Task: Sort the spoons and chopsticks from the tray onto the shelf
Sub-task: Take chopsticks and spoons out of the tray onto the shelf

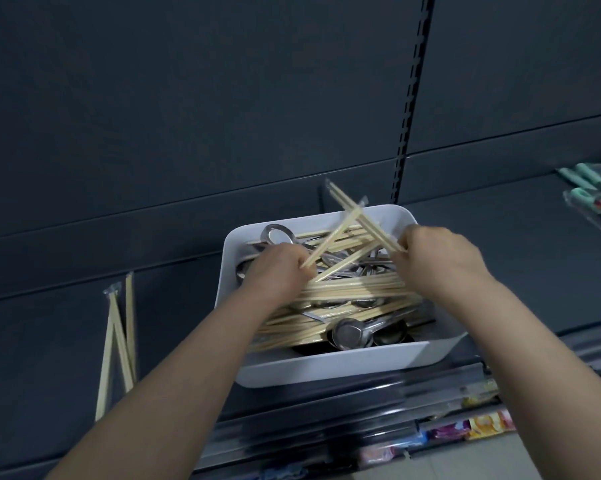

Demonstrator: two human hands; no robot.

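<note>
Mostly slim wooden chopsticks, shiny spoons

Left hand and right hand reach forward, fingers curled.

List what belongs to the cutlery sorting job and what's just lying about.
Job: white tray, chopsticks, spoons, laid-out chopsticks on the shelf, left hand and right hand, each gripping chopsticks.
Lying about: teal-handled packs at right, colourful packets below.
</note>
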